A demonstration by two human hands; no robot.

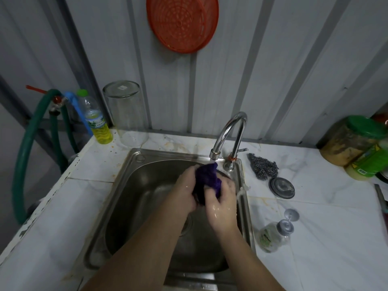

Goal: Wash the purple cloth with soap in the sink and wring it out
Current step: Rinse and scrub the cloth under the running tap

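Observation:
The purple cloth (206,179) is bunched up between both my hands over the steel sink (130,171), just below the spout of the chrome tap (228,133). My left hand (185,190) grips its left side and my right hand (222,204) clamps its right and lower part. Both hands look wet and shiny. Most of the cloth is hidden inside my fingers. A small clear soap bottle (273,236) with a silver flip cap lies on its side on the counter right of the sink.
On the white marble counter (315,206) lie a steel scourer (263,168) and a round metal lid (281,187). A yellow-liquid bottle (98,122) and an upturned glass jar (126,114) stand back left. Green-lidded jars (357,141) stand back right. A green hose (27,148) hangs left.

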